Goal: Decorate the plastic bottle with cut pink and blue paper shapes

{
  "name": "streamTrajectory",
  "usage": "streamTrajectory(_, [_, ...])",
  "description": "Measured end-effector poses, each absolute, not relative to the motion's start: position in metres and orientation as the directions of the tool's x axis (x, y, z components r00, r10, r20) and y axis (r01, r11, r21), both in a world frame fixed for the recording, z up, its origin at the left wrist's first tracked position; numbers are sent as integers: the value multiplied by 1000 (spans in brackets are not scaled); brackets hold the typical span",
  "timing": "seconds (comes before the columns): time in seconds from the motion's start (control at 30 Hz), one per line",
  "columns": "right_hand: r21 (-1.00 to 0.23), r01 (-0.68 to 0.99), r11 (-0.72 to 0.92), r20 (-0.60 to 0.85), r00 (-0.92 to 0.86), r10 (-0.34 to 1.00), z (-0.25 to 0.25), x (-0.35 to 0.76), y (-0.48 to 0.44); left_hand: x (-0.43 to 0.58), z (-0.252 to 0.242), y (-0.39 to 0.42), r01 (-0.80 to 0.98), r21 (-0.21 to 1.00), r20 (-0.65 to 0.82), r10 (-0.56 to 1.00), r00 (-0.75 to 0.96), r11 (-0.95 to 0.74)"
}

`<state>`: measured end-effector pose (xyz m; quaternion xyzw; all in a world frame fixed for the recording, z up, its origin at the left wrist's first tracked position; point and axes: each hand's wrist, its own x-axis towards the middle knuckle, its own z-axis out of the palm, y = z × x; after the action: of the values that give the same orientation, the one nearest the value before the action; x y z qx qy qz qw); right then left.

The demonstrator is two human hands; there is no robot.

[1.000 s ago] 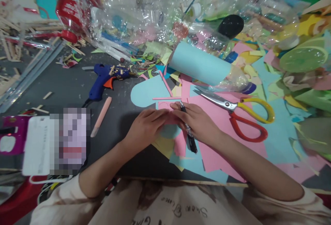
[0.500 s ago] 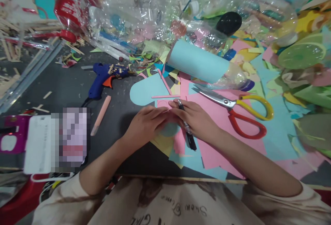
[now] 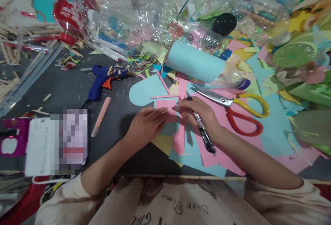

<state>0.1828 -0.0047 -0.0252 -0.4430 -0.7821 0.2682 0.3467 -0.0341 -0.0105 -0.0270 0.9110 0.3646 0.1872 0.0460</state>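
Left hand flat on pink paper, right hand gripping pen

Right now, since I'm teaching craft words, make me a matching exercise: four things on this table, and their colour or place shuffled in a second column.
1. glue gun
2. scissors
3. pen
4. stick

A. held in the right hand
B. pink, left of the left hand
C. blue, orange trigger
D. yellow and red handles

Pairs: 1-C, 2-D, 3-A, 4-B
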Motion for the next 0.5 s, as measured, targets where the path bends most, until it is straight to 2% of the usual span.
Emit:
streamTrajectory(0.1, [-886,365,286,193,-269,944,-26,180,-3,-34,-27,-11,646,210,310,676,668,-734])
streamTrajectory(0.17, [-948,268,174,121,-201,972,-28,176,1,-34,-26,-11,643,209,310,674,671,-737])
streamTrajectory(0.33, [-960,272,73,14,-211,977,-26,169,11,-34,-25,-11,643,212,292,676,677,-736])
streamTrajectory(0.5, [-950,290,121,38,-276,960,-22,168,12,-34,-26,-11,645,187,287,669,686,-741])
